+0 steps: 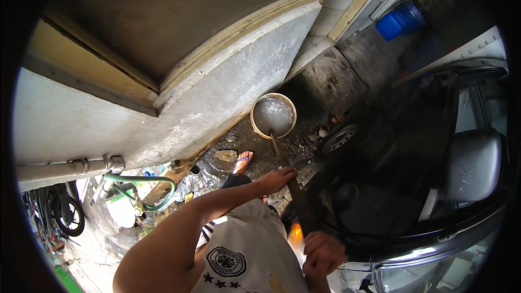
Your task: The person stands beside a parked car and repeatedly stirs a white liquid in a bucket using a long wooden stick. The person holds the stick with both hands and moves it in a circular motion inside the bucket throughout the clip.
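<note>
The stick point(281, 153) slants down into a pale bucket point(295, 113), its lower tip hidden in cloudy water point(273, 108). The left hand point(275, 180) has its grip closed around it. Beyond, the shaft blurs against the dark vehicle point(391, 184). The right hand point(324, 252) is curled; whether its grip holds anything, I cannot tell.

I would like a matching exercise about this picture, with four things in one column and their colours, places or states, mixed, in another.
Things:
1. Bucket
2. Hose
3. Person's left hand
4. Container at the picture's upper right

Descriptions:
A. Closed around a stick
B. Blue
C. Near the pale wall, with cloudy liquid inside
D. Green and curved

Right pairs: 1-C, 2-D, 3-A, 4-B.
</note>
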A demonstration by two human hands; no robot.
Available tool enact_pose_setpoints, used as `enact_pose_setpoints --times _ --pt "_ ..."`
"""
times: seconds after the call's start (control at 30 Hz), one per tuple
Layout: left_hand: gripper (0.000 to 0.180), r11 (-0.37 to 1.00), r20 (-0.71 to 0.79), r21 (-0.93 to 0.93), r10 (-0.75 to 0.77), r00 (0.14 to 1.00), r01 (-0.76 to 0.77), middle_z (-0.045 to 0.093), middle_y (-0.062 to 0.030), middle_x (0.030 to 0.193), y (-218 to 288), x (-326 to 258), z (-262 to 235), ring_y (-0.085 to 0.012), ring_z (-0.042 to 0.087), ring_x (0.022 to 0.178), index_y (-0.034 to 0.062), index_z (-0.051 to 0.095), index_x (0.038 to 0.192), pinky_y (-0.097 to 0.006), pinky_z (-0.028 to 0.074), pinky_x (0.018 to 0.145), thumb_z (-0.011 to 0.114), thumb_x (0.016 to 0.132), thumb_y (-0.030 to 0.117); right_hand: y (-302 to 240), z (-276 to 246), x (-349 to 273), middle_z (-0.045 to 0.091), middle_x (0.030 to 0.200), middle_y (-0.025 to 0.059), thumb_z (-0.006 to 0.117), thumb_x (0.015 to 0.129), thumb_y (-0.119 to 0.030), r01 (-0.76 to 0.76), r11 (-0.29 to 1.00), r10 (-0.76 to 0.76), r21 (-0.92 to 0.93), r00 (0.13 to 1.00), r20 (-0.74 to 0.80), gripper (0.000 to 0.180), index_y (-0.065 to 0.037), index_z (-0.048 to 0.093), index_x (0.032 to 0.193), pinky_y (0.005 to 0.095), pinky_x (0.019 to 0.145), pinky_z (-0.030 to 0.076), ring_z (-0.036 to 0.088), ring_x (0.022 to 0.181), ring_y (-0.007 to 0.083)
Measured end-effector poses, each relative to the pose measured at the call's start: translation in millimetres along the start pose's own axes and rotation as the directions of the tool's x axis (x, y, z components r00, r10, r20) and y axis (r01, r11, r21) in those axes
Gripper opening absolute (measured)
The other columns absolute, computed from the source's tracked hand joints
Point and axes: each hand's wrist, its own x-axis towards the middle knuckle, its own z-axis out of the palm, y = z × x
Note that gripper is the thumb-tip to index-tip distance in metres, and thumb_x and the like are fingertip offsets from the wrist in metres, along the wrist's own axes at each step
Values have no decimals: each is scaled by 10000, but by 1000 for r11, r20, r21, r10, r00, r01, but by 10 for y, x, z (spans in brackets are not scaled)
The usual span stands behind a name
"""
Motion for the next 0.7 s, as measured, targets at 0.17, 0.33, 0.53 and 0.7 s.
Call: enact_pose_setpoints --times 0.17,0.33,0.53,0.7 --pt "537 998 97 -1 61 993 -61 482 -157 1361 132 198 -16 -386 518 1219 93 450 1325 -456 490 993 626 818 79 -47 -204 -64 398 430 40 520 972 -234 78 991 -91 -104 988 -125 427 -87 397 590 317 428 441 404 359 147" --pt "557 937 18 180 301 953 -299 480 -149 1350 145 656 -364 -359 489 1253 89 459 1312 -451 430 1063 676 799 123 -208 -204 258 385 425 7 448 1003 -280 155 986 -159 -61 985 -62 445 -118 407 590 279 461 421 363 381 108" --pt "504 979 18 48 198 980 -199 520 -155 1201 -463 1079 -530 -361 518 1159 69 498 1222 -467 442 995 719 799 235 147 -81 514 349 434 4 420 1013 -318 128 991 -107 34 926 -362 480 -134 402 570 306 517 430 340 389 118" --pt "450 988 194 120 72 978 -97 542 -173 1107 -902 1352 -600 -371 557 1074 43 494 1176 -474 475 909 662 872 328 504 -244 927 350 441 -5 349 1011 -286 134 943 -37 304 952 -304 459 -153 383 572 325 577 427 334 406 118"
